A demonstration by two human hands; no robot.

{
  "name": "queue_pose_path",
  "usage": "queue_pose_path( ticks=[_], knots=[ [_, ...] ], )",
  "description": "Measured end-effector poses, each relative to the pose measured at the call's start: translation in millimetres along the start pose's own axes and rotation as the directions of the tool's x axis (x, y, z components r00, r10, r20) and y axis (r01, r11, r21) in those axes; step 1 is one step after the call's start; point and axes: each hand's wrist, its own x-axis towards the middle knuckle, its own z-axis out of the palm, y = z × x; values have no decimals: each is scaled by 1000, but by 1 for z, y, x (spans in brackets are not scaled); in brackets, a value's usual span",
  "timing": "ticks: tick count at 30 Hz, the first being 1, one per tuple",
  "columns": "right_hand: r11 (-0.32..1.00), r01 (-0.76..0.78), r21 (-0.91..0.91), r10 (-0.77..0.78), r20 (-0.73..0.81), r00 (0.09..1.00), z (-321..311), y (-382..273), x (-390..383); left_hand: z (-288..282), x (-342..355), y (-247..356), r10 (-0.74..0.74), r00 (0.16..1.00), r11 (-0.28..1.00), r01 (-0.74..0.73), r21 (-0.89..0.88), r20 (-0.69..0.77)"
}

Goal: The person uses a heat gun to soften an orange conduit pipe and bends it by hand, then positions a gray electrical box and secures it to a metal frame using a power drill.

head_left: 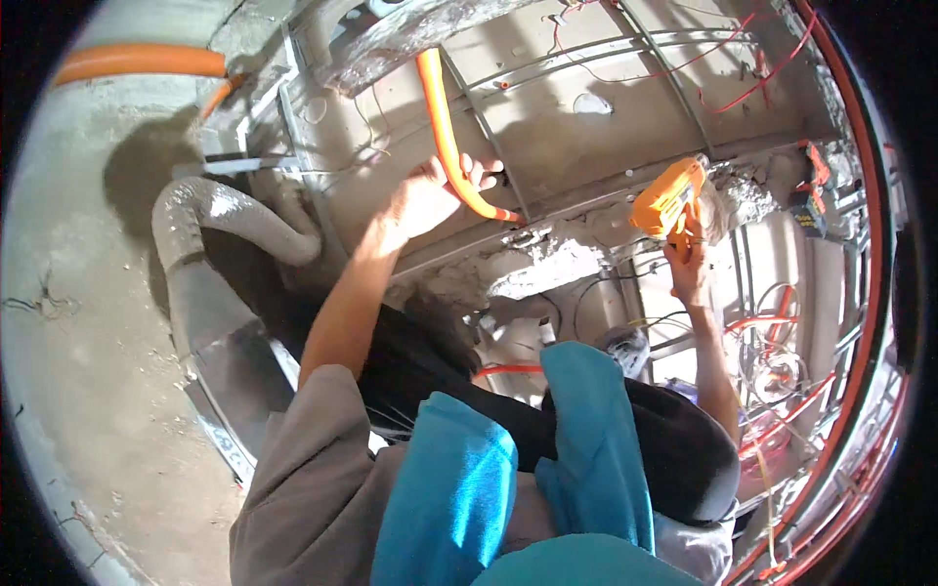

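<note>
My left hand [432, 198] reaches forward at the upper middle, its fingers curled around a bent orange conduit [440, 112]. Some fingertips show on the far side of the conduit, whose lower end runs to a rough concrete-edged ledge [547, 259]. Over on the right, my right hand [692, 269] is wrapped around the handle of a yellow-orange power tool [672, 195]. The tool is held up at the ledge, apart from the conduit. Its exact kind cannot be made out from this angle.
A thick grey duct [210, 239] bends at the left. Another orange conduit [147, 62] lies at the upper left. Metal framing bars [669, 78] and loose red wires [757, 93] cross the ceiling panels. A red and black tool [811, 190] rests at the far right.
</note>
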Motion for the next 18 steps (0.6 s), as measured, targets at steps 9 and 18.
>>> queue_pose_path(
  ticks=[9,18],
  knots=[
    [956,114,-271,-157,-141,978,13,74,6,-5,26,86,55,998,998,-54,27,-24],
    [785,168,-596,-284,-106,953,18,56,5,25,43,90,-31,985,983,-1,185,170]
  ],
)
